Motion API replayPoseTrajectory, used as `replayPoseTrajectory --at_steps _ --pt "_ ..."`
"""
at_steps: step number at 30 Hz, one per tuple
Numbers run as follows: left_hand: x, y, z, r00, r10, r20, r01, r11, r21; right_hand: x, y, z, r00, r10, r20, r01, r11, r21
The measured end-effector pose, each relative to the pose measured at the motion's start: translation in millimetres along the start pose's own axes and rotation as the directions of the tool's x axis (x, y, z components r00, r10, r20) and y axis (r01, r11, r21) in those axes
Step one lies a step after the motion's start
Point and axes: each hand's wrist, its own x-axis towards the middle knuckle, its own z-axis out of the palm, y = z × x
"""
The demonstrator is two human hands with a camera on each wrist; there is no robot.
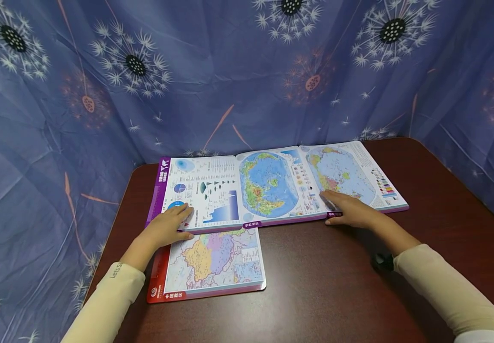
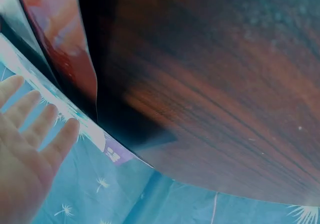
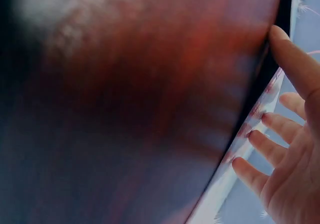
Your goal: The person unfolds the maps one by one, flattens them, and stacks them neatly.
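A fold-out world map booklet (image 1: 268,183) with purple edges lies spread across the back of the table, showing three panels. My left hand (image 1: 167,226) rests on its left panel near the front corner, with thumb and fingers spread. The fingers (image 2: 65,139) look straight in the left wrist view. On the right panel my right hand (image 1: 351,209) lies with its fingers on the page and its thumb at the front edge. A red-edged China map booklet (image 1: 212,264) lies in front, its back part hidden under the purple one.
The dark brown table (image 1: 315,286) has rounded back corners. A blue curtain (image 1: 208,85) with dandelion prints hangs close behind the table and along its left side. A small dark object (image 1: 382,261) shows at the right wrist by the sleeve cuff.
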Motion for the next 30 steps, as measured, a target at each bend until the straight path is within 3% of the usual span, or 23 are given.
replayPoseTrajectory --at_steps 9,16,22,30 --pt "0.0 -1.8 1.6 1.0 0.022 -0.015 -0.021 0.999 0.026 0.8 -1.3 6.5 1.0 -0.013 -0.023 0.013 1.0 -0.021" --pt "5.4 -3.1 2.6 0.999 0.05 -0.015 -0.049 0.998 0.047 5.8 -2.5 4.2 0.999 0.023 -0.025 -0.023 1.0 -0.016" --pt "8.2 -2.8 1.1 0.999 0.041 0.008 -0.041 0.998 0.038 8.2 -1.5 3.5 0.998 0.061 -0.018 -0.061 0.998 -0.002" --pt "10.5 -5.1 0.5 1.0 -0.003 0.031 0.001 0.999 0.039 8.1 -6.7 4.1 0.998 0.053 -0.03 -0.052 0.998 0.024"
